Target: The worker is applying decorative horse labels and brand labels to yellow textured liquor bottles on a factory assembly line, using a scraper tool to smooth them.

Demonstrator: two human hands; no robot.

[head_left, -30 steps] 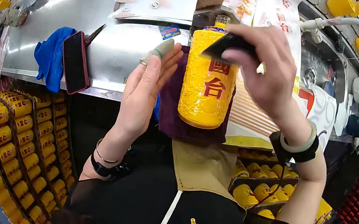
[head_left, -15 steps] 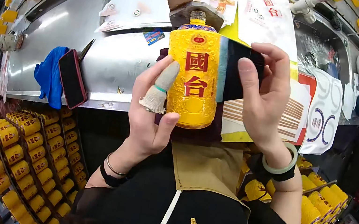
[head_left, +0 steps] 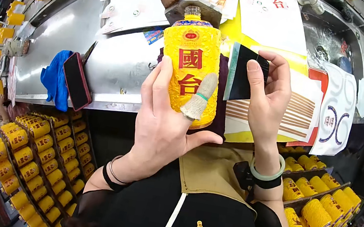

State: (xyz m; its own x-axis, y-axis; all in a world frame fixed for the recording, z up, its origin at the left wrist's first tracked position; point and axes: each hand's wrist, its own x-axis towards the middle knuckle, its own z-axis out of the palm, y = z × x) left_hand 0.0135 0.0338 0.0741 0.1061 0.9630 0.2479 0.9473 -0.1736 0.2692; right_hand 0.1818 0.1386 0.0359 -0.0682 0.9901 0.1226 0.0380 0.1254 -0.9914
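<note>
A yellow bottle point(head_left: 195, 34) with an embossed surface, red lettering, a blue patterned shoulder and a bare clear neck lies on a dark cloth at the bench edge, neck pointing away from me. My left hand point(head_left: 164, 120) rests on its lower front with fingers spread and thumb stretched out to the right. One finger wears a pale cloth finger cover point(head_left: 200, 96), which lies across the lettering. To the right of the bottle, apart from it, my right hand point(head_left: 269, 97) pinches a flat black scraper point(head_left: 245, 78) with a teal edge between thumb and fingers.
Printed decal sheets point(head_left: 274, 23) cover the bench behind and right, some with brown stripes. A wet metal sink point(head_left: 329, 42) is at the far right. A phone point(head_left: 76, 81) leans by a blue cloth point(head_left: 57, 78) at left. Racks of yellow bottles point(head_left: 40, 155) stand below on both sides.
My left hand has moved from the bottle's left side onto its lower front, fingers spreading. The scraper in my right hand has come away from the bottle's right side.
</note>
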